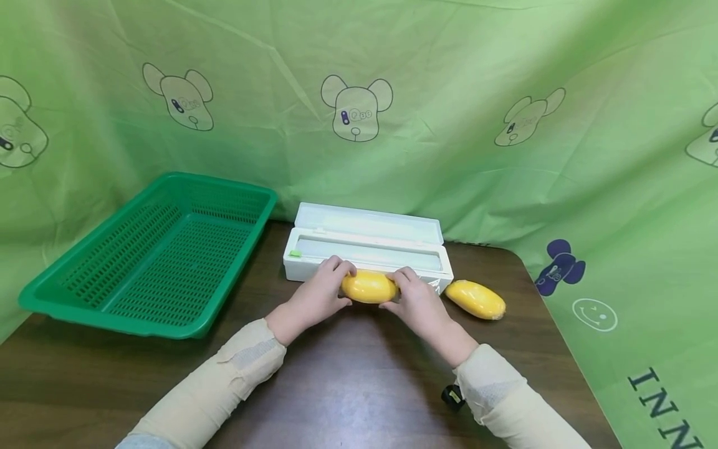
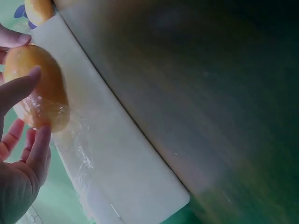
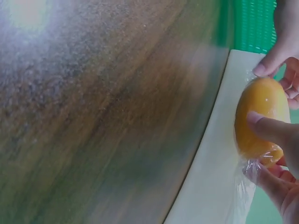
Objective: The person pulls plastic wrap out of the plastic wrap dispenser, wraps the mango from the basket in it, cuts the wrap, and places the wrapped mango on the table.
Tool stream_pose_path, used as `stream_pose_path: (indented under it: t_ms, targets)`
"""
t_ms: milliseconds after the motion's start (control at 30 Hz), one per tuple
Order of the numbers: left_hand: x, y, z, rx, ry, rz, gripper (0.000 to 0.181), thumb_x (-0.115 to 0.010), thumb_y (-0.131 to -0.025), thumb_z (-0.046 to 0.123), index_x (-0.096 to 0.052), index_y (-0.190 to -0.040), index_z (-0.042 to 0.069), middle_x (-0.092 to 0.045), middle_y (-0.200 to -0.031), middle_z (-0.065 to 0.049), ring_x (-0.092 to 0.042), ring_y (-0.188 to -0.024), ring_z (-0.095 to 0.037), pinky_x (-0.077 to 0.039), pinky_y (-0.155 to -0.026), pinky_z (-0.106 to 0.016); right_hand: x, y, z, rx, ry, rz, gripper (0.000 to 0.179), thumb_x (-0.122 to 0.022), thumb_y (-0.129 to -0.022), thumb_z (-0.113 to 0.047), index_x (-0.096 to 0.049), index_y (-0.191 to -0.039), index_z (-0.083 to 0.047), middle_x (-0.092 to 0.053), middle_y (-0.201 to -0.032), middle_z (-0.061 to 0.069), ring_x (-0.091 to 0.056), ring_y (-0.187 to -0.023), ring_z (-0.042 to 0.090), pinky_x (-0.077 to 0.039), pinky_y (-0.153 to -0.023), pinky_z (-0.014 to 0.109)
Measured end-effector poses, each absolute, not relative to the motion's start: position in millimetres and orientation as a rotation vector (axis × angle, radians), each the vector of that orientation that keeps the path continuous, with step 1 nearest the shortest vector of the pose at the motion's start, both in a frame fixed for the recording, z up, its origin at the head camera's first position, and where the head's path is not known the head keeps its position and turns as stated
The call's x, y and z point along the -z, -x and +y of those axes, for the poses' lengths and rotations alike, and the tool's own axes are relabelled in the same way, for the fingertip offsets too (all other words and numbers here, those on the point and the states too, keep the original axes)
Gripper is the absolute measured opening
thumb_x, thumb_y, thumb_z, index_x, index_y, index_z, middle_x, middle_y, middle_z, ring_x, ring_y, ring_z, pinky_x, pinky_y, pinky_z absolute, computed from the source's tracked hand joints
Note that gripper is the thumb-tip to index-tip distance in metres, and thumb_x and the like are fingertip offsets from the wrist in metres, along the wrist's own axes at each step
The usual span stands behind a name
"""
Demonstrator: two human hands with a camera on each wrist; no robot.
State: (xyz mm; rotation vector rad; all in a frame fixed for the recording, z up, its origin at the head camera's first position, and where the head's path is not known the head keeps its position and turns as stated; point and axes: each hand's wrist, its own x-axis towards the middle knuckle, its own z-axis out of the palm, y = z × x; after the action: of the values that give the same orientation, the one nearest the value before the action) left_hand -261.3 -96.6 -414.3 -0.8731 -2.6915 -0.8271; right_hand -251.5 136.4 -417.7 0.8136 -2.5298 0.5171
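Note:
A yellow mango (image 1: pixel 369 287) in clear plastic film is held between both hands, in front of a white cling film dispenser (image 1: pixel 303 269). My left hand (image 1: pixel 318 296) grips its left end with thumb and fingers, and my right hand (image 1: pixel 421 305) grips the right end. Loose cling film (image 2: pixel 84 154) trails from the mango over the dispenser's white side in the left wrist view. In the right wrist view, film (image 3: pixel 243 191) bunches at the mango's near end by the right fingertips. The dispenser's lid (image 1: pixel 367 223) stands raised at the back.
A second yellow mango (image 1: pixel 477 300), with shiny wrap, lies right of the dispenser on the dark wooden table (image 1: pixel 359 386). A large green plastic basket (image 1: pixel 112 327) stands at the left. A green printed curtain (image 1: pixel 437 168) hangs behind. By the right sleeve is a small black object (image 1: pixel 452 396).

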Motion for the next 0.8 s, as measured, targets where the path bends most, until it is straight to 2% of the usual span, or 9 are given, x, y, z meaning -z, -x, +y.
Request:
stream_pose_path:
  t_ms: [233, 533, 733, 800]
  targets:
    - [411, 267, -100, 0.799, 0.954, -2.634, 0.048, -0.081, -0.077, -0.015, -0.058, -0.114, 0.006, -0.056, -0.107, -0.011, -0.057, -0.101, -0.031, -0.054, -0.09, -0.042, 413, 251, 138, -0.581, -0.811, -2.554, 0.055, -0.096, -0.068, -0.013, -0.069, -0.113, 0.002, -0.065, -0.097, 0.01, -0.064, -0.072, 0.021, -0.056, -0.064, 0.035]
    - [416, 272, -102, 0.703, 1.031, -2.552, 0.033, -0.063, -0.088, -0.019, -0.057, -0.111, 0.005, -0.056, -0.1, -0.011, -0.057, -0.09, -0.029, -0.054, -0.084, -0.041, 417, 253, 142, -0.572, -0.897, -2.492, 0.055, -0.096, -0.066, -0.009, -0.069, -0.113, 0.003, -0.066, -0.097, 0.012, -0.067, -0.075, 0.023, -0.058, -0.066, 0.034]
    - [415, 272, -100, 0.666, 1.034, -2.569, 0.037, -0.063, -0.086, -0.022, -0.059, -0.112, 0.003, -0.058, -0.102, -0.011, -0.059, -0.09, -0.03, -0.054, -0.085, -0.04, 419, 255, 146, -0.555, -0.952, -2.476, 0.056, -0.095, -0.069, -0.009, -0.068, -0.116, 0.004, -0.068, -0.102, 0.014, -0.069, -0.081, 0.026, -0.059, -0.07, 0.037]
    - [416, 271, -99, 0.649, 1.037, -2.591, 0.04, -0.07, -0.082, -0.019, -0.058, -0.113, 0.003, -0.058, -0.103, -0.012, -0.059, -0.091, -0.03, -0.054, -0.086, -0.041, 420, 255, 147, -0.542, -0.962, -2.483, 0.056, -0.095, -0.07, -0.01, -0.068, -0.117, 0.004, -0.068, -0.103, 0.014, -0.07, -0.084, 0.028, -0.06, -0.072, 0.038]
